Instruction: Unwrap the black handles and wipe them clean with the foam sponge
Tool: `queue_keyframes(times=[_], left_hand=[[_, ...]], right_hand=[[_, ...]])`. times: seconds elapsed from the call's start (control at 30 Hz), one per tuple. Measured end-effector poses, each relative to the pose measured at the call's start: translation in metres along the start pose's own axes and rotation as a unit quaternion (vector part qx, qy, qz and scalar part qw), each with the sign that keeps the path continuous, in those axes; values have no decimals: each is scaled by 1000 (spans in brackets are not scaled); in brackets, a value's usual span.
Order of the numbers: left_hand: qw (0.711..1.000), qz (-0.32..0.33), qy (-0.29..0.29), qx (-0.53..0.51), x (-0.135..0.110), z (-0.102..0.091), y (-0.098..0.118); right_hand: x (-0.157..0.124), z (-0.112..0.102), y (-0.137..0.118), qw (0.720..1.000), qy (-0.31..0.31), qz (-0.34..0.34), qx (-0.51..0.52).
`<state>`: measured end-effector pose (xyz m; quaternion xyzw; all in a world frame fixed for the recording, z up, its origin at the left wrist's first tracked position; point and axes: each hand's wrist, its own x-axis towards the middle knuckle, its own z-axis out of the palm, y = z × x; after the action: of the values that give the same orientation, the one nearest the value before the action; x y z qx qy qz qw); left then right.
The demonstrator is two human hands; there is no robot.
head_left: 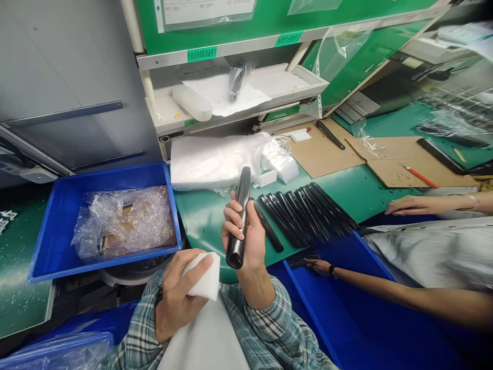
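My right hand (250, 236) is wrapped round a glossy black tubular part (242, 205), held nearly upright with its open, rounded end towards me. In my left hand (179, 295) is a white foam block (204, 275), pinched between thumb and fingers. The block and the black part are apart. Just beyond my right hand, a single black part (269, 228) lies on the green table (200, 216). To its right several similar black parts (304, 213) lie side by side in a slanted row.
A blue bin (42, 241) at left holds crumpled clear plastic. At right, a co-worker's hand (318, 265) reaches into another blue bin (342, 303); their other hand (408, 205) is above the table edge. White wrapping (208, 162), cardboard (323, 159) and a red-handled tool (421, 177) lie behind.
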<state>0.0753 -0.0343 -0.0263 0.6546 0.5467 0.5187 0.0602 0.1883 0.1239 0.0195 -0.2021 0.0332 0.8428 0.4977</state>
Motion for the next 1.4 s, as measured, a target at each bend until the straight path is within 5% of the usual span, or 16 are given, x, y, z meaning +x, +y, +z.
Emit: queue_keyframes(times=[0.2, 0.37, 0.57, 0.7, 0.93, 1.1, 1.3, 1.4], left_hand=[[998, 40, -8, 45, 7, 2, 9], [991, 27, -33, 128, 6, 11, 12], [987, -76, -78, -117, 5, 22, 13], [959, -90, -64, -262, 2, 16, 12], [999, 3, -25, -25, 6, 1, 2], [995, 46, -28, 87, 10, 10, 2], [995, -33, -69, -62, 1, 24, 7], [976, -47, -96, -188, -6, 22, 6]], right_hand=[[-2, -1, 6, 999, 10, -17, -32], [-7, 2, 12, 981, 4, -142, -132], [-7, 11, 15, 947, -6, -265, -183], [-2, 12, 9, 967, -21, -206, -151], [0, 7, 4, 988, -5, -124, -93], [-6, 6, 13, 978, -9, -159, -133], [-3, 9, 18, 947, -11, -259, -191], [0, 10, 14, 951, -29, -252, -175]])
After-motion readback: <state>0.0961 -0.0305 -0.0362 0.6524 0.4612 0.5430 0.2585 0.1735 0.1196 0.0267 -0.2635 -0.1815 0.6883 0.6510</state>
